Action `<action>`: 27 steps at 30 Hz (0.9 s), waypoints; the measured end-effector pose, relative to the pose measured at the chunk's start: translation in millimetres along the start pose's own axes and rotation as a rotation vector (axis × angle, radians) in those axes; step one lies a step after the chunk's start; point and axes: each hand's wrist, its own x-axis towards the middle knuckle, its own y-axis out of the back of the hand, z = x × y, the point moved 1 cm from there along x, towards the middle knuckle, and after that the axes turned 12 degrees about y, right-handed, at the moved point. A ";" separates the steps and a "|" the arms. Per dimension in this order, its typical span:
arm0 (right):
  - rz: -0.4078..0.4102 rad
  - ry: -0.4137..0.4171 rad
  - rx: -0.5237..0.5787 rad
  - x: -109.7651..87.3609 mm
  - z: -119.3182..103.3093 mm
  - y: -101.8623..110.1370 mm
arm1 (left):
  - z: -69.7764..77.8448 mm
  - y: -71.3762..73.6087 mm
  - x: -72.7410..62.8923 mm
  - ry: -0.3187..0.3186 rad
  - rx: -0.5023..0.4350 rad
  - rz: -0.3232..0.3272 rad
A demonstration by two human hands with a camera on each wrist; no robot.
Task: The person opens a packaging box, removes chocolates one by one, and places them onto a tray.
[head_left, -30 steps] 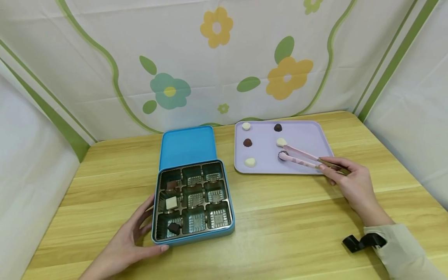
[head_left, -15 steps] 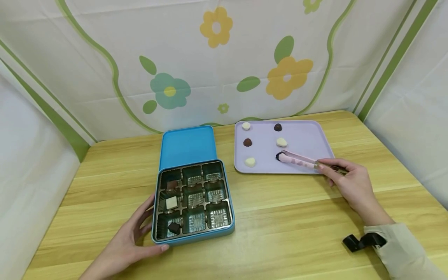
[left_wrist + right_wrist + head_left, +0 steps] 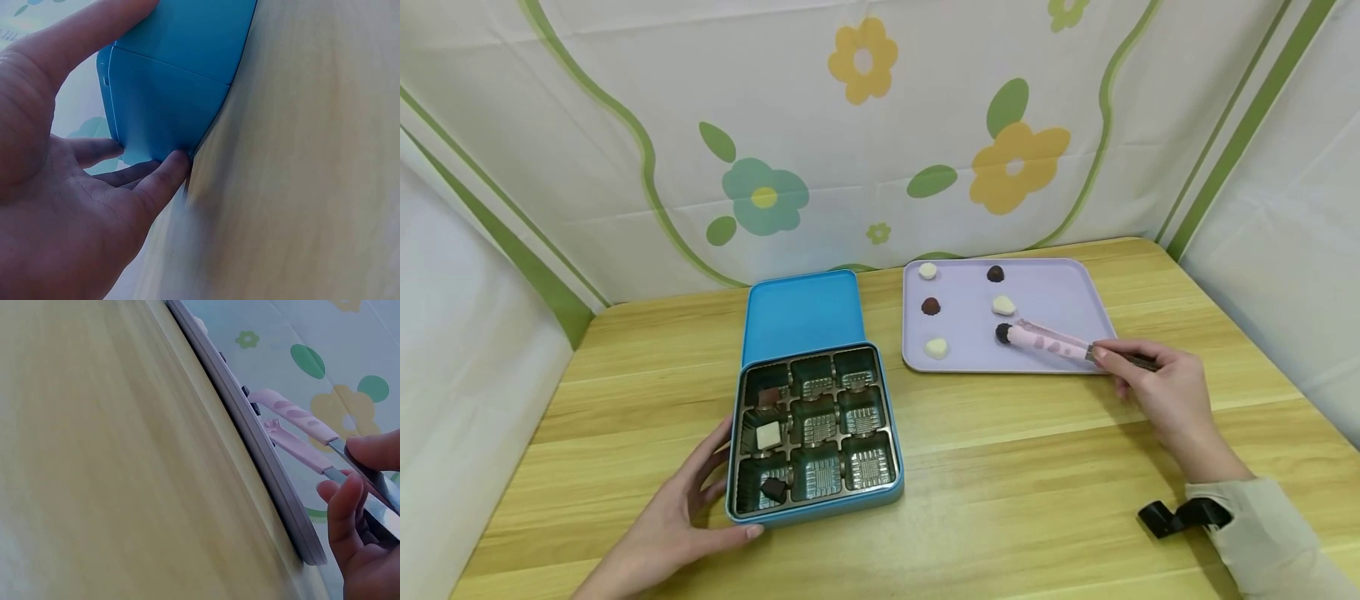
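In the head view my right hand [image 3: 1165,392] holds pink-tipped tongs [image 3: 1052,342] between thumb and fingers over the lilac tray [image 3: 1075,292]. Their tips are at a dark chocolate [image 3: 1003,333] on the tray's near side; whether they grip it I cannot tell. In the right wrist view the two tong arms [image 3: 300,415] stand a little apart. My left hand [image 3: 677,508] holds the near left corner of a blue tin box [image 3: 868,500], thumb on the front, fingers on the left side. Its left column holds a brown chocolate [image 3: 768,397], a white one [image 3: 767,435] and a dark one [image 3: 773,489].
Several more chocolates lie on the tray, including a white one [image 3: 1003,305] just behind the tongs and a dark one [image 3: 996,273] at the back. A blue lid [image 3: 805,308] sits behind the box. A flowered cloth [image 3: 865,150] hangs beyond the wooden table [image 3: 1000,492].
The tongs' arms have drawn together, the far tip leaving the white chocolate for the dark one. My right hand has turned slightly and shifted a little right. The left hand stays put.
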 end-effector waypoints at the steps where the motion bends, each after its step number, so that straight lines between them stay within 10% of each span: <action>1: 0.006 0.007 -0.004 0.1 0.1 -0.2 | -0.1 -0.1 -0.1 -0.001 0.000 -0.001; 27: -0.029 0.121 -0.034 -0.9 -1.0 -6.6 | 1.9 0.9 0.6 0.027 -0.018 -0.011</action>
